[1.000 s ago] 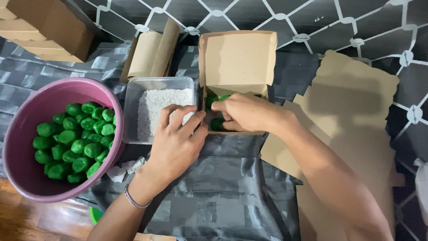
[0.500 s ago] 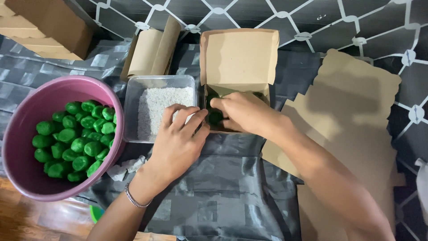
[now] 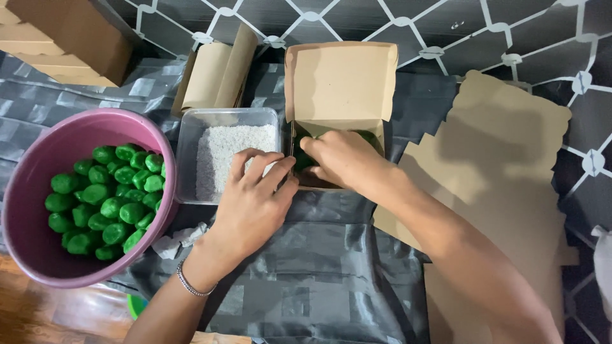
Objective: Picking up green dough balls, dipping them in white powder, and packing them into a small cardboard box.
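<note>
Dark plastic sheeting (image 3: 306, 280) covered the floor beneath everything, with a tiled pattern showing beyond it. On it stood a small cardboard box (image 3: 341, 83), lid flipped up, holding green sweets (image 3: 305, 159). The right hand (image 3: 341, 159) reached into the box, fingers curled over the sweets; whether it pinched one could not be told. The left hand (image 3: 255, 204) rested against the box's left edge, fingers loosely spread and holding nothing. Just left sat a clear tub (image 3: 191, 153) of white flakes, and beyond it a pink basin (image 3: 25, 191) full of green balls (image 3: 105, 197). Flat cardboard sheets (image 3: 503, 191) lay to the right.
</note>
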